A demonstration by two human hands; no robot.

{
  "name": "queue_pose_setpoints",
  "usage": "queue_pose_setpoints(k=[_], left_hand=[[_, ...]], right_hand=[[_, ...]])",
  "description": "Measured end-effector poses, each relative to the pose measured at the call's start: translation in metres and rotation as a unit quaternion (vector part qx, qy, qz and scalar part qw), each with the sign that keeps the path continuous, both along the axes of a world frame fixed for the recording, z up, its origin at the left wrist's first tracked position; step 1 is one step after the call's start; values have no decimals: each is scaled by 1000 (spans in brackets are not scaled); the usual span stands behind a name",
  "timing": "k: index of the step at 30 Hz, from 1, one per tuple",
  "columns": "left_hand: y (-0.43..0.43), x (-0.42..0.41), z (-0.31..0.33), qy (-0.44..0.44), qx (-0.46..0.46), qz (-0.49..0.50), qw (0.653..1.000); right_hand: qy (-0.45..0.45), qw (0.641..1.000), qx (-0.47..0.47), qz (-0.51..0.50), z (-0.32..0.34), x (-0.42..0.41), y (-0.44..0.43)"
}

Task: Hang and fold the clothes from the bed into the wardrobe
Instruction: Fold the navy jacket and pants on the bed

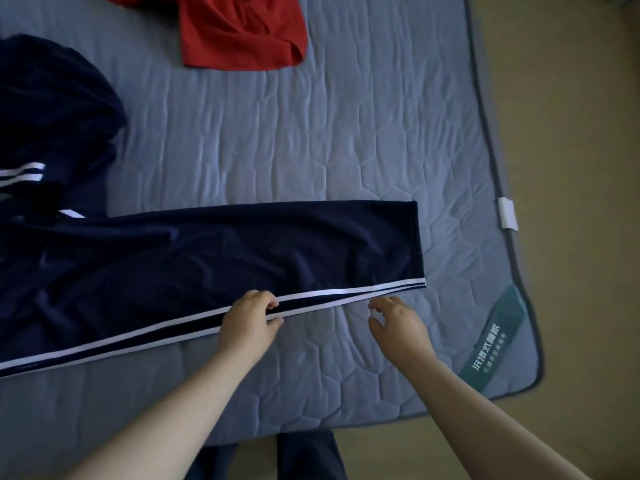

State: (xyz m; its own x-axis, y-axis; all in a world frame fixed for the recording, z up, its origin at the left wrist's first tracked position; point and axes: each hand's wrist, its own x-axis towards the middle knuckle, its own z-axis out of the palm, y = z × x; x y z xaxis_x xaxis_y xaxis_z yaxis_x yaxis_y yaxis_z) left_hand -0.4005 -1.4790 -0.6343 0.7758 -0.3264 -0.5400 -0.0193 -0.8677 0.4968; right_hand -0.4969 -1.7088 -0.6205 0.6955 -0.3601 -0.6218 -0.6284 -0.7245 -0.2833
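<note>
Navy track trousers (214,265) with white side stripes lie flat across the blue quilted mattress (311,140), legs stacked, cuffs pointing right. My left hand (249,322) pinches the striped near edge of the trouser leg between thumb and fingers. My right hand (398,323) hovers just right of it, near the same edge, fingers loosely curled and holding nothing. A red garment (242,32) lies crumpled at the far side of the bed. A second dark navy garment (52,116) with white stripes is bunched at the left.
The mattress's right edge (498,188) and near edge border tan floor (581,168). A green label (491,344) sits on the near right corner. My own dark-trousered legs (304,455) stand at the bed's near edge.
</note>
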Motion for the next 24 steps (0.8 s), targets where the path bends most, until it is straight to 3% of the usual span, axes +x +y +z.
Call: queue_pose_setpoints(k=[7,12,16,20,24], left_hand=[[-7,11,-36,-53,93,-67,992],[-3,19,-54,-53,136,-135,980],[0,26,-56,-51,97,-154,982],[12,26,-41,-32,43,-149,987],[17,22,-36,-5,39,-184,982]], right_hand=[[-75,990,-17,121,-35,25,3],[-62,973,-52,217,-59,41,7],[-67,965,-92,234,-65,49,0],[-87,972,-65,206,-57,42,-7],[-49,967,-67,240,-58,36,-9]])
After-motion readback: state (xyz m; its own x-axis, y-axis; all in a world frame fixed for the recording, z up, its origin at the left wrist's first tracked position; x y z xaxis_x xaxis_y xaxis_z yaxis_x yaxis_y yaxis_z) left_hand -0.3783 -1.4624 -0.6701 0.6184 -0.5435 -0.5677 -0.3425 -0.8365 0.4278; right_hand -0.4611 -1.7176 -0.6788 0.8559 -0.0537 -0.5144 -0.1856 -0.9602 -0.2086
